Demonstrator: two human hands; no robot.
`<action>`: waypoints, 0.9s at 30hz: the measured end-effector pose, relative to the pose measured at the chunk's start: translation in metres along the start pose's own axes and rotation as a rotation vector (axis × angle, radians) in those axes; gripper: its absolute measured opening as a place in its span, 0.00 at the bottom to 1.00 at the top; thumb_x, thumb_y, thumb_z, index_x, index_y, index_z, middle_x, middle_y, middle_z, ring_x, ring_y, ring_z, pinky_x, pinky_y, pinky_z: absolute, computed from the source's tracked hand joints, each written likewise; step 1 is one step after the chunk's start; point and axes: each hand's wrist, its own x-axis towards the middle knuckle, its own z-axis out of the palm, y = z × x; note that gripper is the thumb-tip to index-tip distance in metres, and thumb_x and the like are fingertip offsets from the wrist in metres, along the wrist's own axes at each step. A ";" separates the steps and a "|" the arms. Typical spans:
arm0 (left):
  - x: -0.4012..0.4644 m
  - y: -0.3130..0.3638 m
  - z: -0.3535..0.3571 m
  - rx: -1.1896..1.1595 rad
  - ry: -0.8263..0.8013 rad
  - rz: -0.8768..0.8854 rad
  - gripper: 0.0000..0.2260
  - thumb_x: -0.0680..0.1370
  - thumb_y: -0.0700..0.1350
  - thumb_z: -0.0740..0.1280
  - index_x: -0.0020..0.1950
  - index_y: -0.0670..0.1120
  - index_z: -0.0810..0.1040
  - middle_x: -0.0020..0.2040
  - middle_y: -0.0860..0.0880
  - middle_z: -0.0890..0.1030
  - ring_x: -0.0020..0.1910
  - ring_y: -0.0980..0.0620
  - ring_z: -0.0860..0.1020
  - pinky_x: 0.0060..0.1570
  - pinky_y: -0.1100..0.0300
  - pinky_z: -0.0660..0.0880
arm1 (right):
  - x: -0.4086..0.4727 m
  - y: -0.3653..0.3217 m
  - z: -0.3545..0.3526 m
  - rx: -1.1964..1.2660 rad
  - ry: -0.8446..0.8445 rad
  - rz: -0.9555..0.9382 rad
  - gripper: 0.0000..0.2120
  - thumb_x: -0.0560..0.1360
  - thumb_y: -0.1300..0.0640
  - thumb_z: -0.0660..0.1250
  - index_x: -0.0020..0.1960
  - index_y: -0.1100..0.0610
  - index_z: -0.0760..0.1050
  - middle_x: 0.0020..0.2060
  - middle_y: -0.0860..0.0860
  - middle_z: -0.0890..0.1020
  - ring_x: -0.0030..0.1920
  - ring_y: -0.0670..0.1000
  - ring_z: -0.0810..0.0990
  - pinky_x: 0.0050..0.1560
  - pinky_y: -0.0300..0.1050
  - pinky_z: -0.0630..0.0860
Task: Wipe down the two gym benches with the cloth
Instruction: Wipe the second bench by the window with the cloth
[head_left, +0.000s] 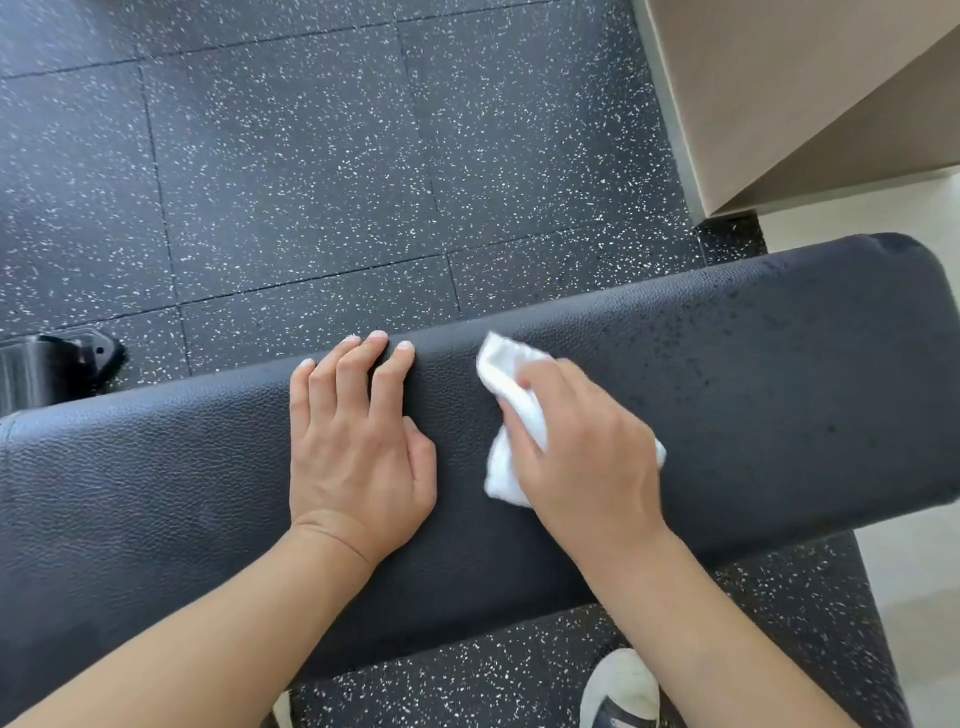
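Fingers of the right hand (587, 441) curl over a crumpled white cloth (511, 415), pressing it onto the bench pad; cloth pokes out past the fingertips and under the palm. Left hand (358, 447) lies flat just beside it, fingers straight and together, tips at the pad's far edge, holding nothing. Nearest the camera: a white shoe (621, 686) on the floor below the pad, both bare forearms reaching in from the bottom. Bench (779, 374): black textured vinyl pad running left to right across the view, right end rounded, dark damp-looking speckles on the right portion. Beyond it, floor (291, 171) of black rubber tiles flecked white, seams visible. Black bench foot (57, 371) at far left. Beige wall corner (810, 98) upper right, pale flooring beside it.
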 end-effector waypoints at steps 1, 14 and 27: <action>0.000 0.000 0.000 0.000 0.003 0.001 0.28 0.74 0.45 0.60 0.73 0.40 0.73 0.72 0.38 0.73 0.73 0.33 0.70 0.75 0.33 0.62 | -0.016 0.009 -0.003 -0.007 0.022 -0.018 0.06 0.79 0.52 0.70 0.50 0.55 0.78 0.40 0.48 0.77 0.36 0.53 0.77 0.33 0.45 0.68; -0.002 0.000 0.001 -0.006 0.021 0.002 0.27 0.75 0.46 0.59 0.73 0.41 0.74 0.71 0.39 0.74 0.72 0.34 0.70 0.76 0.34 0.62 | 0.056 -0.014 0.031 0.009 0.168 0.213 0.10 0.79 0.48 0.67 0.50 0.55 0.76 0.42 0.49 0.79 0.39 0.54 0.78 0.33 0.46 0.63; -0.003 0.000 -0.002 -0.029 0.047 0.001 0.26 0.75 0.47 0.59 0.72 0.41 0.75 0.69 0.40 0.75 0.70 0.36 0.71 0.76 0.36 0.62 | 0.000 -0.008 0.016 0.019 0.166 0.193 0.07 0.79 0.52 0.69 0.51 0.55 0.76 0.43 0.48 0.78 0.40 0.53 0.77 0.33 0.45 0.65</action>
